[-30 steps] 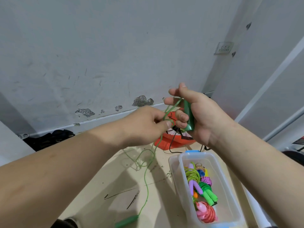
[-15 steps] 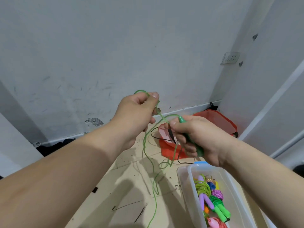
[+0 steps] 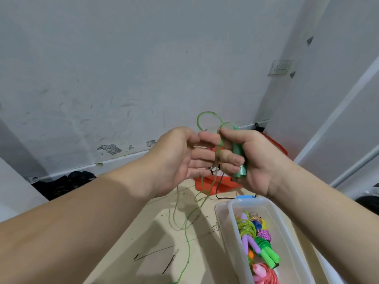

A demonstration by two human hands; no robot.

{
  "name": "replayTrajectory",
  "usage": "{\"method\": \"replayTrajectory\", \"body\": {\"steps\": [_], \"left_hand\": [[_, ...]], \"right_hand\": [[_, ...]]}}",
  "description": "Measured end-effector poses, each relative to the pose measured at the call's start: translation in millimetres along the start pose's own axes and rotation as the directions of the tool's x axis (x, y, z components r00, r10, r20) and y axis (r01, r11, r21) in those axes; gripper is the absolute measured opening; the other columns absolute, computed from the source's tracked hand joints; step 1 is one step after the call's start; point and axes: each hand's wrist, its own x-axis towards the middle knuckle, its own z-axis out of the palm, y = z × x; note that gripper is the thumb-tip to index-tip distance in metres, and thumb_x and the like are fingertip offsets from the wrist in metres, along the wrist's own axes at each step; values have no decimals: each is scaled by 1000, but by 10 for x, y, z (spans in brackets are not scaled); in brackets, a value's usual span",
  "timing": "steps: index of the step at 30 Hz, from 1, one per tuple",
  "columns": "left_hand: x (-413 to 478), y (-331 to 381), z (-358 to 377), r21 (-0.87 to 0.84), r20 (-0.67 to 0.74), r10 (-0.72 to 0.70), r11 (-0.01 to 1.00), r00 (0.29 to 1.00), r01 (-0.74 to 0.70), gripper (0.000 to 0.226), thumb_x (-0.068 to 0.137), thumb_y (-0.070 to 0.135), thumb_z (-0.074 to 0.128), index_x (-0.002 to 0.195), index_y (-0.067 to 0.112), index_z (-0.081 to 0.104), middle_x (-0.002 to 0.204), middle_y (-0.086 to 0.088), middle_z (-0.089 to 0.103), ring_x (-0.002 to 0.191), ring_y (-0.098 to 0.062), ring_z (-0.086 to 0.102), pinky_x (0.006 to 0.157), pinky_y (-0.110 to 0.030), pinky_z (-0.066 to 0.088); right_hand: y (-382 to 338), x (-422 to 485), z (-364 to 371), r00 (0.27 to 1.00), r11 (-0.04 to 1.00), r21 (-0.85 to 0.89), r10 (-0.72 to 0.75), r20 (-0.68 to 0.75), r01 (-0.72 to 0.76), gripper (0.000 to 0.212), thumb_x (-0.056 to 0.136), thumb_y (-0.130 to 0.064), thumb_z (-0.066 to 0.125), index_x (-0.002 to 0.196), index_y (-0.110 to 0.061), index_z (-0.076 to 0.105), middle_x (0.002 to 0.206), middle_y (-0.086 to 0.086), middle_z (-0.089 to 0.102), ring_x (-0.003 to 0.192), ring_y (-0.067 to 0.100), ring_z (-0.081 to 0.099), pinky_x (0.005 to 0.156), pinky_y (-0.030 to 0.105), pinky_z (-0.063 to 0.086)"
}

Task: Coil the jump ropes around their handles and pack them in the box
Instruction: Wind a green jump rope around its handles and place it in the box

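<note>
Green handle (image 3: 237,149) sits in grip of right hand (image 3: 259,160).

Bare room: scuffed wall (image 3: 123,58), socket (image 3: 282,67)

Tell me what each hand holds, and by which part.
Right hand grips the green jump rope by its handle, fingers curled round it. Left hand holds nothing, fingers straight.

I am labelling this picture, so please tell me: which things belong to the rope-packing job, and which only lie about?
Job: green rope, its handle gripped by the right hand, plastic box, coiled ropes inside.
Lying about: red bag, black cable, dark cloth, wall socket.
</note>
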Motion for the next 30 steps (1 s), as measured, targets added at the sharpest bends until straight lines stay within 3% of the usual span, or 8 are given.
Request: {"method": "replayTrajectory", "body": {"steps": [3,5,7,12,16,19,25,30], "left_hand": [[-25,-91,13,409,61,-19,913,998,-7,44,66,16,64,107,2,71,106,-16,75,90,-20,63,86,-36,50],[-74,-160,28,676,100,-55,736,994,-27,26,75,10,73,99,-1,71,90,-5,76,77,-13,61,74,-26,48],[-113,-191,49,730,131,-71,682,989,-47,13,94,6,62,99,-3,69,92,-5,77,74,-13,65,69,-23,52],[-118,84,82,232,-83,212,954,974,-188,13,103,10,55,105,2,65,95,-17,77,76,-26,75,75,-35,64],[-124,310,-9,-154,-282,252,940,926,-303,13,103,3,52,111,-1,61,94,-23,75,84,-31,77,71,-34,65],[-117,341,-97,-210,-356,233,924,905,-321,14,104,5,51,112,1,61,94,-25,73,83,-28,78,70,-33,64],[-149,199,-85,255,-310,149,964,939,-69,12,95,3,56,96,-1,68,86,-19,72,69,-27,71,75,-43,65],[-187,73,-4,746,-49,220,657,974,-111,12,81,7,65,84,14,74,75,-1,71,71,-17,65,68,-30,54]], "right_hand": [[-20,-17,-14,1000,1000,22,13,-10,-13,43,106,-24,41,125,7,64,51,1,54,30,7,23,37,17,19],[-35,-2,-18,999,999,26,-20,-38,21,44,107,-24,43,132,9,59,62,2,64,31,6,24,35,16,21],[-43,40,-50,995,999,12,-46,-88,47,37,106,-24,47,120,3,67,85,6,70,33,6,25,33,17,26],[39,11,-74,992,962,-271,-1,-126,-33,31,105,-43,50,111,-18,68,82,3,67,34,7,27,37,18,20],[114,-14,-46,997,833,-551,12,-73,-50,49,103,-51,50,112,-5,66,94,15,78,40,17,26,46,25,22],[114,-23,-24,999,859,-510,-32,21,38,48,103,-45,52,106,1,65,79,18,68,40,20,26,45,26,22],[62,-6,45,987,931,-330,-162,7,155,20,104,-28,54,94,-11,60,65,5,53,38,14,29,41,21,23],[9,36,77,987,979,-124,-163,14,163,20,106,-27,49,91,-15,55,68,2,51,38,11,31,41,23,23]]}}
